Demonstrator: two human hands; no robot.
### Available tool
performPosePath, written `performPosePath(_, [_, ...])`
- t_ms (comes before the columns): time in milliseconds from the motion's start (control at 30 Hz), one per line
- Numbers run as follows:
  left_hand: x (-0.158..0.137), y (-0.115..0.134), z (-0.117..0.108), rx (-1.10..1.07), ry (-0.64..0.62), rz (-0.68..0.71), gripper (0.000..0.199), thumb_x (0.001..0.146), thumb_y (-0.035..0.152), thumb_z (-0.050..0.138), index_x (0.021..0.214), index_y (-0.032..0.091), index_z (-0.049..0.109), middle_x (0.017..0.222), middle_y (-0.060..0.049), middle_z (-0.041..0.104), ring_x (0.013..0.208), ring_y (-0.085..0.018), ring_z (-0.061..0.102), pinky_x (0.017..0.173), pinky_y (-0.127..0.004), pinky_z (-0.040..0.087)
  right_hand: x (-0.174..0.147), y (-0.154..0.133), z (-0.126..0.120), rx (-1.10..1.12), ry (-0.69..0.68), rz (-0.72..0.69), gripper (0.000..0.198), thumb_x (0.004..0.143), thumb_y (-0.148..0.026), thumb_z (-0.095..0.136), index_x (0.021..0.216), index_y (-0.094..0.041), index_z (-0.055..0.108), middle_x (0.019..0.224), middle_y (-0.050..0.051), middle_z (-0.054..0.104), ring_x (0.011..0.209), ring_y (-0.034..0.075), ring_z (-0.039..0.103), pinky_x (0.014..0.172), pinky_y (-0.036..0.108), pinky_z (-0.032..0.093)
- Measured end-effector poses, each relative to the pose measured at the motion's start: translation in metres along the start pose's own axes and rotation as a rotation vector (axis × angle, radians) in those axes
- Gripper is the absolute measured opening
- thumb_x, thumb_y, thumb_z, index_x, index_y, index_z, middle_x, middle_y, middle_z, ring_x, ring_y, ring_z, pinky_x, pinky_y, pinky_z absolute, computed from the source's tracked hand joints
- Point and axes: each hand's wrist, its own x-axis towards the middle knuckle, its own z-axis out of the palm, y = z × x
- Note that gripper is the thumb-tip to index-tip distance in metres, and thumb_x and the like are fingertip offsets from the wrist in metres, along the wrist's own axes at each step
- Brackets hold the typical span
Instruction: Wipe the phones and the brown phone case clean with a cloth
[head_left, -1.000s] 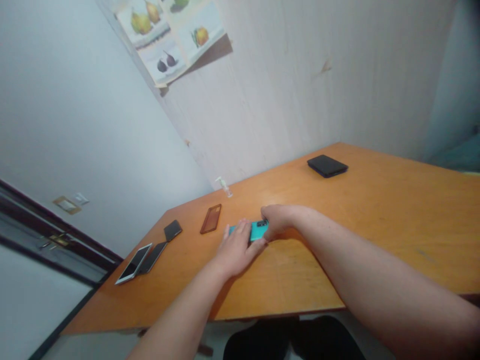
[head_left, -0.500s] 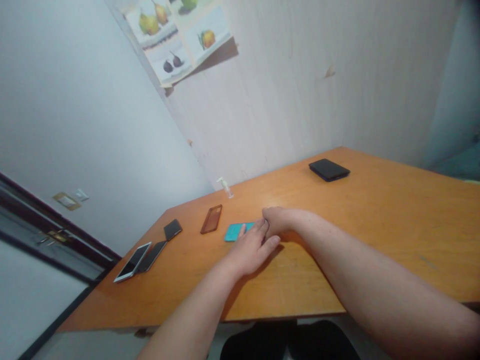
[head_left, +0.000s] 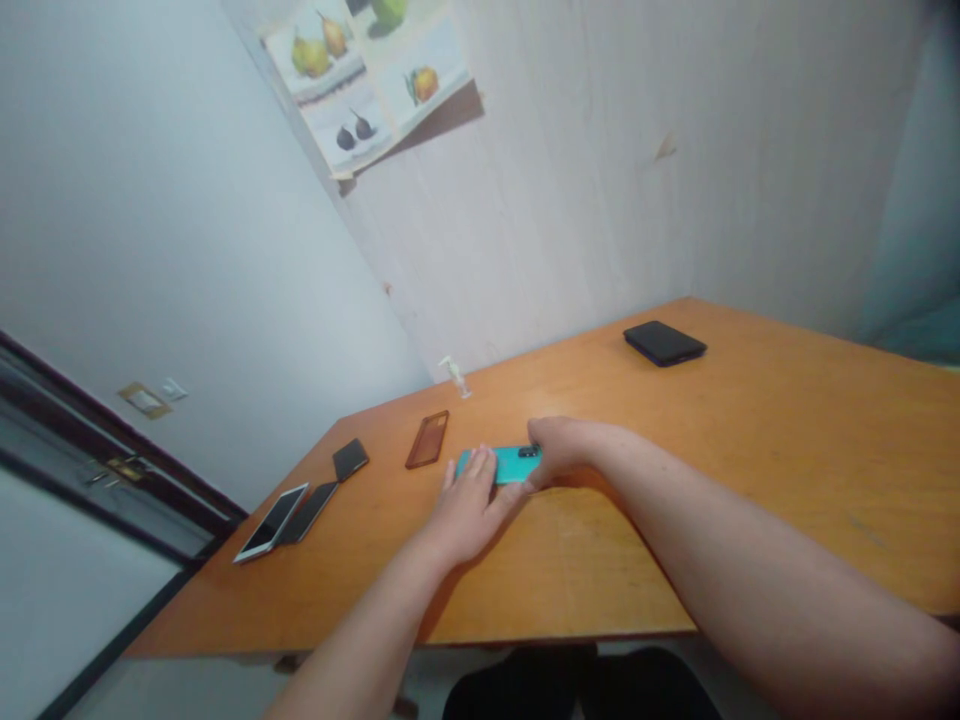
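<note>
A turquoise phone (head_left: 514,465) lies back side up on the table, its dark camera block at the right end. My right hand (head_left: 556,448) grips that right end, its fingers partly hidden. Across the phone's left part lies my left hand (head_left: 469,500), fingers stretched over the back and thumb pointing right along the near edge. To the left of my hands is a brown, see-through phone case (head_left: 427,440), touched by neither.
Left on the wooden table (head_left: 600,560) lie a white-framed phone (head_left: 271,522), a dark phone (head_left: 309,513) and a small dark flat item (head_left: 350,459). A clear pump bottle (head_left: 455,378) stands near the wall. Far right lies a black flat case (head_left: 664,343).
My left hand has slid left along the phone, uncovering its camera end. My right hand stays at the right end. The view has shifted slightly.
</note>
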Motion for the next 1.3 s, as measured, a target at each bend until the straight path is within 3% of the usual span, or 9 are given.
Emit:
performPosePath(100, [-0.004, 0.026, 0.0, -0.047, -0.047, 0.158, 0.074, 0.097, 0.062, 0.025, 0.155, 0.018, 0.018, 0.16, -0.015, 0.018, 0.149, -0.029, 0.013, 0.119, -0.056, 0.012, -0.001, 0.0, 0.001, -0.008, 0.0, -0.007, 0.078, 0.051, -0.062, 0.078, 0.113, -0.019, 0.059, 0.11, 0.013, 0.068, 0.096, 0.031, 0.065, 0.068, 0.033, 0.048])
performPosePath(167, [-0.009, 0.029, -0.001, -0.053, -0.062, 0.193, 0.073, 0.097, 0.062, 0.026, 0.155, 0.02, 0.016, 0.161, -0.013, 0.016, 0.149, -0.028, 0.012, 0.119, -0.056, 0.011, -0.001, 0.0, 0.0, -0.009, -0.001, -0.012, 0.079, 0.051, -0.062, 0.079, 0.114, -0.019, 0.059, 0.111, 0.013, 0.068, 0.097, 0.03, 0.065, 0.068, 0.032, 0.048])
performPosePath(400, [-0.031, -0.027, -0.004, 0.046, -0.056, -0.008, 0.078, 0.096, 0.064, 0.026, 0.156, 0.015, 0.013, 0.161, -0.016, 0.012, 0.15, -0.028, 0.009, 0.119, -0.056, 0.011, 0.0, 0.001, -0.002, 0.012, -0.018, 0.0, 0.084, 0.049, -0.066, 0.08, 0.116, -0.02, 0.058, 0.117, 0.013, 0.066, 0.1, 0.03, 0.064, 0.07, 0.033, 0.048])
performPosePath(467, [-0.033, -0.032, -0.005, 0.058, -0.06, -0.021, 0.079, 0.096, 0.064, 0.026, 0.156, 0.015, 0.012, 0.16, -0.016, 0.011, 0.15, -0.029, 0.008, 0.119, -0.056, 0.011, 0.001, 0.002, -0.002, 0.009, -0.014, -0.008, 0.085, 0.048, -0.067, 0.079, 0.115, -0.02, 0.058, 0.117, 0.013, 0.066, 0.099, 0.03, 0.064, 0.069, 0.032, 0.048])
performPosePath(767, [-0.016, 0.023, -0.008, -0.042, -0.124, 0.225, 0.082, 0.093, 0.068, 0.026, 0.156, 0.018, 0.01, 0.162, -0.012, 0.006, 0.15, -0.027, 0.005, 0.121, -0.052, 0.008, 0.007, 0.008, 0.007, -0.021, 0.035, -0.034, 0.077, 0.05, -0.068, 0.076, 0.108, -0.02, 0.06, 0.106, 0.012, 0.069, 0.091, 0.028, 0.066, 0.064, 0.031, 0.046])
performPosePath(833, [-0.015, 0.015, -0.007, -0.031, -0.123, 0.183, 0.084, 0.093, 0.07, 0.025, 0.156, 0.017, 0.011, 0.162, -0.012, 0.006, 0.15, -0.027, 0.004, 0.121, -0.051, 0.008, 0.008, 0.009, 0.008, -0.017, 0.038, -0.03, 0.077, 0.05, -0.068, 0.077, 0.109, -0.02, 0.06, 0.107, 0.011, 0.069, 0.091, 0.028, 0.066, 0.064, 0.031, 0.046])
performPosePath(1033, [-0.009, -0.026, -0.004, 0.019, -0.11, -0.142, 0.092, 0.091, 0.074, 0.019, 0.155, 0.008, 0.014, 0.16, -0.018, 0.01, 0.15, -0.03, 0.004, 0.12, -0.052, 0.009, 0.008, 0.009, 0.008, 0.011, 0.042, -0.02, 0.078, 0.048, -0.068, 0.078, 0.108, -0.021, 0.059, 0.109, 0.011, 0.069, 0.092, 0.029, 0.066, 0.064, 0.031, 0.046])
performPosePath(1100, [-0.009, -0.021, -0.005, 0.017, -0.115, -0.104, 0.092, 0.09, 0.074, 0.019, 0.155, 0.009, 0.013, 0.161, -0.017, 0.011, 0.15, -0.031, 0.004, 0.12, -0.052, 0.008, 0.008, 0.008, 0.008, 0.018, 0.039, -0.017, 0.078, 0.048, -0.067, 0.079, 0.108, -0.021, 0.059, 0.109, 0.011, 0.069, 0.092, 0.029, 0.066, 0.065, 0.032, 0.047])
performPosePath(1300, [-0.009, 0.011, -0.006, -0.041, -0.161, 0.193, 0.083, 0.092, 0.071, 0.022, 0.156, 0.019, 0.01, 0.162, -0.01, 0.003, 0.15, -0.026, 0.004, 0.122, -0.048, 0.006, 0.004, 0.005, 0.005, -0.005, 0.041, -0.025, 0.075, 0.051, -0.064, 0.078, 0.109, -0.02, 0.06, 0.106, 0.011, 0.069, 0.092, 0.029, 0.065, 0.067, 0.032, 0.046])
